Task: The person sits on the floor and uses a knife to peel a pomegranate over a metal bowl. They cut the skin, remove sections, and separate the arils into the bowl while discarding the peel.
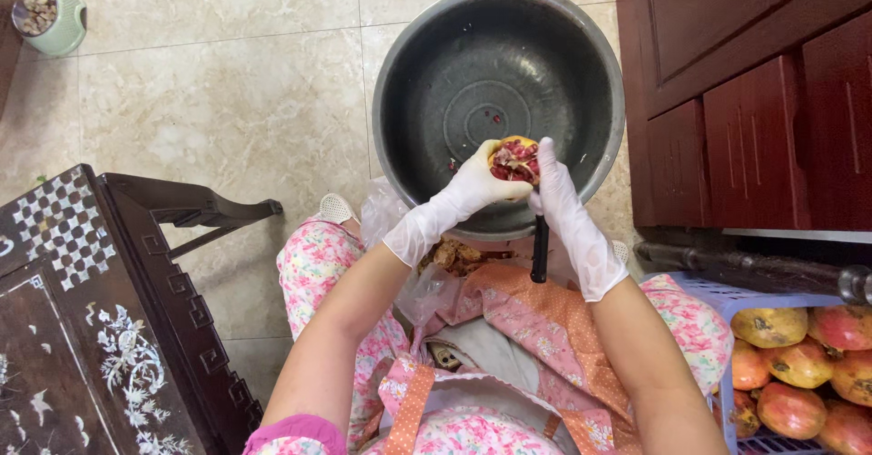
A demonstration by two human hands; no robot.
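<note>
Both my hands wear white gloves and meet over a big grey metal basin (427, 46) on the floor. My left hand (472, 187) cups a broken piece of pomegranate (515, 159) with red seeds showing. My right hand (556, 192) presses on the fruit from the right, and a black knife handle (540, 251) points down from under its palm, seemingly gripped there. A few red seeds lie on the basin's bottom (490, 117).
A clear plastic bag with pomegranate peels (454, 257) lies on my lap. A lilac crate (718, 296) of whole pomegranates (804, 360) stands at the lower right. Dark red cabinets (754, 83) fill the right side, an inlaid wooden chair (82, 310) the left, a small green bin (50, 17) the top left.
</note>
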